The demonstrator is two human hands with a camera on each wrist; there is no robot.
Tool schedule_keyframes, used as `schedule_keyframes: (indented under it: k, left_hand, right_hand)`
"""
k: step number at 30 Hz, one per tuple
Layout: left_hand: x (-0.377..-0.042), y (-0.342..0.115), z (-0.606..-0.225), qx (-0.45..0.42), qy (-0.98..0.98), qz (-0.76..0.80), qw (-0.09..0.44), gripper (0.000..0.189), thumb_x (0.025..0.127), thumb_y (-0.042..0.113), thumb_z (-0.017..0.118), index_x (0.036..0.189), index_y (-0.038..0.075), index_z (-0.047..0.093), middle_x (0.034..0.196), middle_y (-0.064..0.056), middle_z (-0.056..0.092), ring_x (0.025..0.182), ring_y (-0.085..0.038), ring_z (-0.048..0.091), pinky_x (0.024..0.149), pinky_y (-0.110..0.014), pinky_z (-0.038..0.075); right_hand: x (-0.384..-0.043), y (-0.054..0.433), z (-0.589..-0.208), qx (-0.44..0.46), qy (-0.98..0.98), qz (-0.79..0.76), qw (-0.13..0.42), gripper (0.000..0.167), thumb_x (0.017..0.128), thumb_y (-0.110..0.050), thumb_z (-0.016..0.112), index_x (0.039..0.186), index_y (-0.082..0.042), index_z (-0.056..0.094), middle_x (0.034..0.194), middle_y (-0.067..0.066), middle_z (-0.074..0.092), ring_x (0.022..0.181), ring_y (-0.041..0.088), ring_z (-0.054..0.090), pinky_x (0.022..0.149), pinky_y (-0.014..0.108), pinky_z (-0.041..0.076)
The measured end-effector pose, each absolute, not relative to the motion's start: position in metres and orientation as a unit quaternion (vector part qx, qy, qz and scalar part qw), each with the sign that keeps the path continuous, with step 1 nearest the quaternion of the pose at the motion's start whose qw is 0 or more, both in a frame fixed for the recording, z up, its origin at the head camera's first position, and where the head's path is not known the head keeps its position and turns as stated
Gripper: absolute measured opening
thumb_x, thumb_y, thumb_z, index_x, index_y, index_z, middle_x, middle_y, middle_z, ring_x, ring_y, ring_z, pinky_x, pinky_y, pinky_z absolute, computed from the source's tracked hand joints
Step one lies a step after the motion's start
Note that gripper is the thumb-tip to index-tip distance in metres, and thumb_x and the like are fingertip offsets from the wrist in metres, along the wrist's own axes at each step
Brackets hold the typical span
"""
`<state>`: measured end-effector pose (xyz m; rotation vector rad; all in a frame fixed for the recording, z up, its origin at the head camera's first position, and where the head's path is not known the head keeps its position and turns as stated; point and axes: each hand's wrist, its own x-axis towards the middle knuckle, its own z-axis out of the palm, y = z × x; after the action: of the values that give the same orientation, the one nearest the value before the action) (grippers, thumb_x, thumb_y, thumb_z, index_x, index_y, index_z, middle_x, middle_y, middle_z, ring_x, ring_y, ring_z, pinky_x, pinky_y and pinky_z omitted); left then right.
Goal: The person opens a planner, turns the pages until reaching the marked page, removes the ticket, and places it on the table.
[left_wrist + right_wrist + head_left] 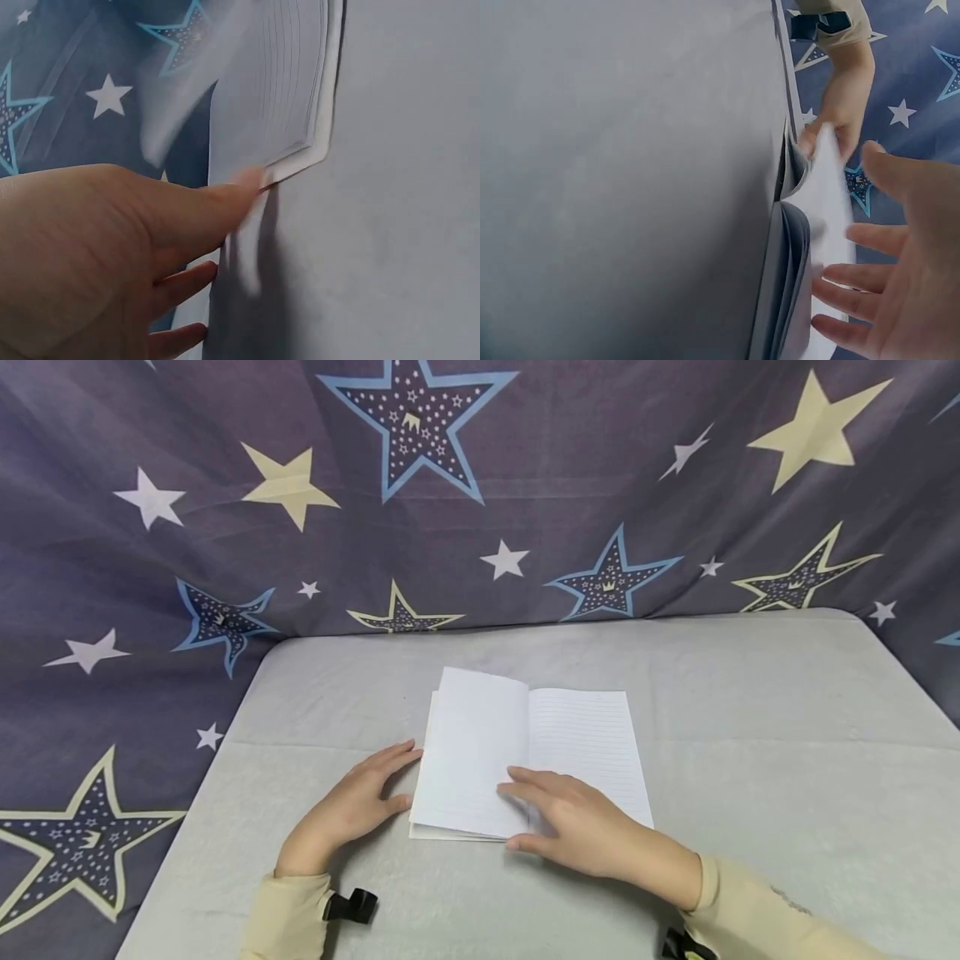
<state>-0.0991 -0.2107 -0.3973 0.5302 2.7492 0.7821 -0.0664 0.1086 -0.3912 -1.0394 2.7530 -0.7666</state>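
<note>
A notebook [588, 727] lies open on the table, its right page ruled with lines. Over its left half, a loose white page [476, 735] stands slightly lifted, blurred in both wrist views. My left hand [348, 806] is at the notebook's left edge, fingers loosely bent and thumb apart from them; in the left wrist view the thumb [236, 196] is by the lower corner of the pages. Across the centre fold reaches my right hand [585, 827], fingers extended over the lower part of the left page. The right wrist view shows those fingers [855, 301] spread beside the pages.
A pale grey cloth covers the table [750, 760]. Behind and to the left hangs a dark curtain [570, 460] printed with stars. Black straps [351, 906] with small devices sit at both wrists, over beige sleeves [288, 918].
</note>
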Motion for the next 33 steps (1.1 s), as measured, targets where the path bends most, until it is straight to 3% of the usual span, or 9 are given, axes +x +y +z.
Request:
schedule_keyframes:
  k: [6,14,20,27,33]
  left_hand:
    - [-0.100,-0.206,-0.395,0.154,0.936,0.307,0.075,0.046,0.099,0.015,0.061,0.143,0.008,0.052,0.147,-0.013,0.050,0.137,-0.035,0.042,0.112,-0.054,0.033]
    - [-0.096,-0.186,-0.402,0.232,0.930,0.269,0.092,0.065,0.087,0.023,0.077,0.145,0.010,0.051,0.154,-0.011,0.041,0.141,-0.035,0.036,0.113,-0.056,0.031]
    - [-0.095,-0.184,-0.407,0.235,0.934,0.248,0.100,0.070,0.083,0.023,0.081,0.145,0.009,0.051,0.154,-0.010,0.041,0.141,-0.035,0.036,0.112,-0.058,0.030]
    - [-0.098,-0.185,-0.407,0.236,0.933,0.248,0.111,0.073,0.082,0.024,0.081,0.146,0.009,0.050,0.155,-0.008,0.039,0.142,-0.034,0.035,0.113,-0.058,0.028]
    - [-0.098,-0.186,-0.408,0.231,0.934,0.250,0.110,0.073,0.081,0.024,0.082,0.145,0.009,0.050,0.155,-0.008,0.040,0.142,-0.034,0.036,0.113,-0.057,0.028]
  right_hand:
    - [-0.064,0.110,-0.396,-0.380,0.896,-0.227,0.048,0.059,0.090,-0.045,0.070,0.138,-0.012,0.058,0.148,0.010,0.048,0.136,0.028,0.045,0.110,0.047,0.038]
    - [-0.064,0.120,-0.396,-0.398,0.880,-0.252,0.055,0.052,0.093,-0.038,0.069,0.138,-0.015,0.057,0.149,0.007,0.048,0.137,0.025,0.044,0.110,0.048,0.038]
    - [-0.065,0.148,-0.395,-0.385,0.879,-0.278,0.042,0.048,0.094,-0.032,0.069,0.137,-0.014,0.058,0.146,0.007,0.051,0.134,0.026,0.047,0.108,0.048,0.040]
    - [-0.069,0.198,-0.397,-0.328,0.895,-0.295,0.070,0.056,0.089,-0.030,0.074,0.139,-0.010,0.057,0.147,0.013,0.049,0.136,0.034,0.043,0.107,0.055,0.037]
    - [-0.070,0.228,-0.402,-0.309,0.908,-0.270,0.077,0.070,0.078,-0.026,0.084,0.139,-0.009,0.056,0.151,0.016,0.043,0.138,0.041,0.036,0.106,0.062,0.033]
